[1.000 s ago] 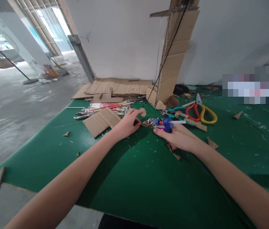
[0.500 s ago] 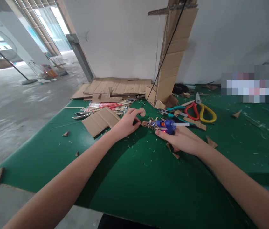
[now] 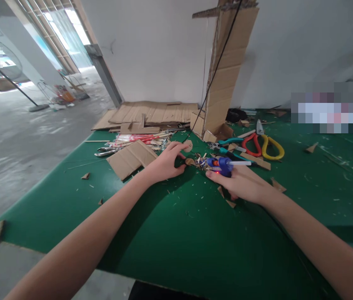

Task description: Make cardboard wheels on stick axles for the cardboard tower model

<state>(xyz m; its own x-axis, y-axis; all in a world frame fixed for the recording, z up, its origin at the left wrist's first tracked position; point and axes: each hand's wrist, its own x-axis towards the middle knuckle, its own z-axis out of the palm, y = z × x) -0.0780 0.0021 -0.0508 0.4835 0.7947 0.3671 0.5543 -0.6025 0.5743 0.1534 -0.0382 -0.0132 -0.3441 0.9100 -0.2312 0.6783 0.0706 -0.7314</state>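
Your left hand point(image 3: 165, 163) is half-curled, fingertips at a small disc point(image 3: 188, 146); I can't tell if it's gripped. Your right hand point(image 3: 242, 181) is wrapped around the glue gun point(image 3: 223, 166), whose body has just edged right, leaving more room between hands. Bare table point(image 3: 176, 237) lies nearer you; pliers point(image 3: 226, 151) crowd behind.

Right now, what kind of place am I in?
Probably a makeshift craft workspace in an unfinished interior: a green table strewn with cardboard scraps, a blue glue gun in your right hand, and a bare grey floor beyond.
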